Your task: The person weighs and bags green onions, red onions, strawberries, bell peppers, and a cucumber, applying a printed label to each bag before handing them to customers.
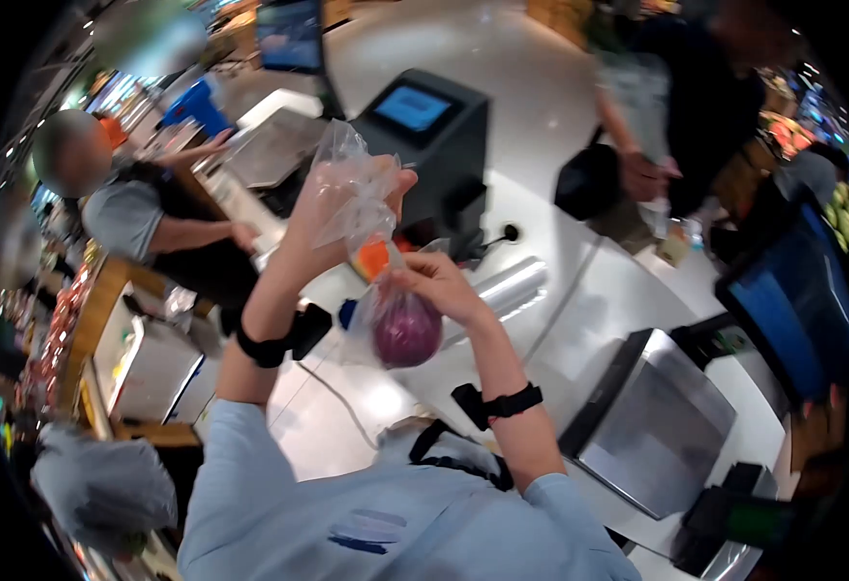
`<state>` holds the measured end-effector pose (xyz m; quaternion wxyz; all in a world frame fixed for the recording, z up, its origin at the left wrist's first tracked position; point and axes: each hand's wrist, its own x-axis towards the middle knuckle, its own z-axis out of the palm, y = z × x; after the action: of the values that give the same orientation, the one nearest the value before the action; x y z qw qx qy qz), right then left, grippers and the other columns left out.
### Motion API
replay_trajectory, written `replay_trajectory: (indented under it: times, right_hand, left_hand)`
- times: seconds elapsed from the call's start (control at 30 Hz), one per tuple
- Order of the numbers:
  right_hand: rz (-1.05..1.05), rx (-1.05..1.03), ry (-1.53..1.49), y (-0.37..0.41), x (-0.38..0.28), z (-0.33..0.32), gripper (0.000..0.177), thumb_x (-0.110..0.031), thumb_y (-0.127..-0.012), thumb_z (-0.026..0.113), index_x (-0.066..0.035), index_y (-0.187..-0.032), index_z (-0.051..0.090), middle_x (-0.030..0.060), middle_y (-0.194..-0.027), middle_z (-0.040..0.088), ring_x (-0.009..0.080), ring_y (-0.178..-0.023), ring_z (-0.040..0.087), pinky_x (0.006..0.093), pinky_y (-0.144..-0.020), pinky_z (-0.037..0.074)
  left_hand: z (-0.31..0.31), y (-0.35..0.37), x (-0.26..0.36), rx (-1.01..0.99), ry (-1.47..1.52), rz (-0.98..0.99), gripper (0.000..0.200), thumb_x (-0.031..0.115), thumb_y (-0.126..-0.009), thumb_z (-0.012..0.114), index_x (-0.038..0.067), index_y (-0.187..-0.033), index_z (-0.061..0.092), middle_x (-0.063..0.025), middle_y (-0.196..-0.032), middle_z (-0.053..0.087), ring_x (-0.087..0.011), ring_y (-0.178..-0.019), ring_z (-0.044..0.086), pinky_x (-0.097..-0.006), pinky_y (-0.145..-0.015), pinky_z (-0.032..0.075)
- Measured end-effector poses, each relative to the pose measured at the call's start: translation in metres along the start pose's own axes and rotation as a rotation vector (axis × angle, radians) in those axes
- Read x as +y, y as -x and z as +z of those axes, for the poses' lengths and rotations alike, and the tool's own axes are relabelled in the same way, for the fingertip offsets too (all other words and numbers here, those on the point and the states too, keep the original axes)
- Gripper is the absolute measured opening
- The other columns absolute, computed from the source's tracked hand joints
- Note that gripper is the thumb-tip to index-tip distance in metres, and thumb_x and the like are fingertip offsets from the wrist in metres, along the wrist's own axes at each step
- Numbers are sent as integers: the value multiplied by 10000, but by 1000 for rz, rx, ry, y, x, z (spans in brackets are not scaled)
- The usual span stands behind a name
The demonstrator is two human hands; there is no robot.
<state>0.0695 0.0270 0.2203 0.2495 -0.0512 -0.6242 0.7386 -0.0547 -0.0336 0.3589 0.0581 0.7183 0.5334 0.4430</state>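
A clear plastic bag (359, 324) hangs in front of me with a round, shiny purple vegetable (407, 334) in its lower part, like a red onion or small red cabbage. My right hand (441, 283) is closed in a pinch on the bag's neck, just above the vegetable. Higher up and to the left, my left hand (352, 198) is closed on the crumpled top of the bag, with loose plastic over the fingers. Something orange (373, 258) shows between the two hands, partly covered by the plastic.
Ahead stands a dark machine with a lit screen (413, 107). A roll of clear plastic (512, 289) lies on the white counter (599, 300). To the right are a metal scale plate (662, 421) and a monitor (792, 300). People stand at left and at upper right, one holding a plastic bag (635, 102).
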Motion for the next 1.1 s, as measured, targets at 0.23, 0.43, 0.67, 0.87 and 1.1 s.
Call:
replay_trajectory:
  times: [0.23, 0.43, 0.67, 0.87, 1.1]
  right_hand:
    - [-191, 257, 159, 86, -82, -65, 194, -183, -808, 613, -11, -890, 578, -19, -789, 550, 53, -744, 490, 206, -686, 393]
    - [-221, 769, 466, 130, -97, -125, 384, -266, -819, 605, -7, -1092, 530, 35, -940, 559, 104, -860, 513, 240, -786, 401]
    - [-398, 1560, -213, 162, -10, -187, 667, -484, -856, 441, -62, -1335, 244, 139, -1363, 262, 298, -1280, 242, 440, -1044, 203]
    - [-432, 970, -1016, 144, -16, -181, 746, -623, -806, 391, -166, -1354, 174, 127, -1365, 246, 353, -1246, 306, 634, -979, 234]
    - [-439, 1101, -1030, 171, -7, -188, 575, -491, -873, 395, -103, -1281, 282, 162, -1327, 348, 321, -1208, 371, 572, -982, 299]
  left_hand:
    - [65, -88, 90, -303, 79, 133, 452, 333, -914, 425, 35, -584, 505, -34, -576, 516, -149, -508, 489, -289, -482, 368]
    - [156, -142, 79, -328, 535, -18, 453, 388, -925, 394, 55, -642, 513, -34, -749, 580, -122, -609, 589, -242, -455, 468]
    - [212, -159, 82, -218, 856, -123, 373, 398, -869, 510, 80, -676, 538, -2, -585, 505, -85, -509, 486, -216, -466, 384]
    - [228, -177, 73, -237, 992, -49, 149, 183, -888, 497, 59, -837, 560, -32, -870, 577, -46, -657, 475, -165, -579, 388]
    - [266, -118, 34, -228, 829, -142, 392, 68, -823, 569, -5, -1192, 457, -71, -1122, 532, -121, -863, 567, -242, -704, 467]
